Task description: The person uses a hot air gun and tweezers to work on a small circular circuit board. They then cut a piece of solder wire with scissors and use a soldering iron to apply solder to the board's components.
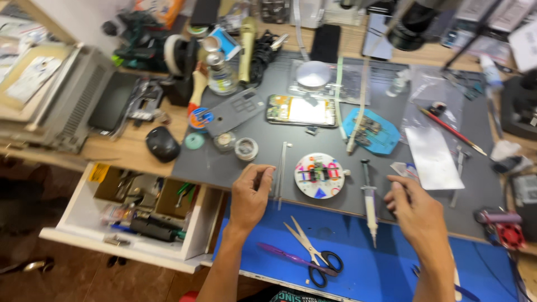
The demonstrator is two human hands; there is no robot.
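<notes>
- Left hand [250,193]: fingers curled, pinching a thin grey strip [281,168] at the grey mat's [257,140] front edge.
- Right hand [417,210]: loosely curled, apparently holding nothing, just right of the syringe [369,201].
- Scissors [310,251]: on the blue mat [391,263], between both hands.

Bare mat between hands; syringe [368,201], scissors [311,254] probably obstruct.

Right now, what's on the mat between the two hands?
In the head view, between the left hand and the right hand lie a round white disc carrying small colourful parts and a syringe, with scissors nearer the person.
</notes>
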